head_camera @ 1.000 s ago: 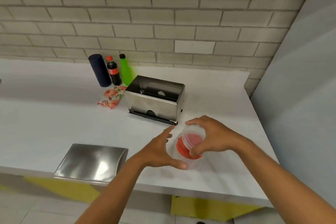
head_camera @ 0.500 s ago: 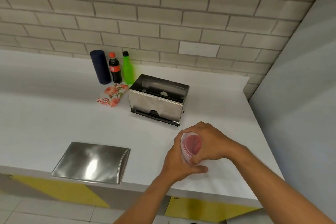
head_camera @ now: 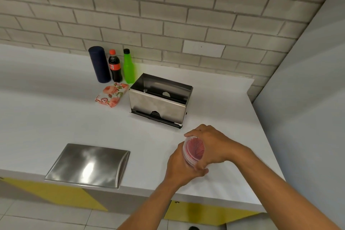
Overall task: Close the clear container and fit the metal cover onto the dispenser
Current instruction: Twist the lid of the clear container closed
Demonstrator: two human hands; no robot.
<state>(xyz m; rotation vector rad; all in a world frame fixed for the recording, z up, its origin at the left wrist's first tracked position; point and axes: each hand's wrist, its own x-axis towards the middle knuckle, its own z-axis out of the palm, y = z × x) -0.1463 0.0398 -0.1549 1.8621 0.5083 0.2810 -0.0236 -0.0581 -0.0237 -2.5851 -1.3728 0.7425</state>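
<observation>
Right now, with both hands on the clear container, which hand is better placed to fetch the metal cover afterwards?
Probably the left hand: the metal cover lies on its side of the clear container, while the right hand would cross over.

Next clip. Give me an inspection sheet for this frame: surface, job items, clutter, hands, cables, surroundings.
Surface: white counter, bare between the items.
Job's things: clear container with red contents, tilted on its side between both hands; open metal dispenser standing uncovered; metal cover lying flat at the counter's front edge, apart from the dispenser.
Clutter: dark blue cylinder, cola bottle, green bottle, floral packet, all by the wall.
Hands: left hand and right hand both clasp the container.
Cables: nothing seen.
Surroundings: brick wall, grey panel at right, tiled floor.
</observation>
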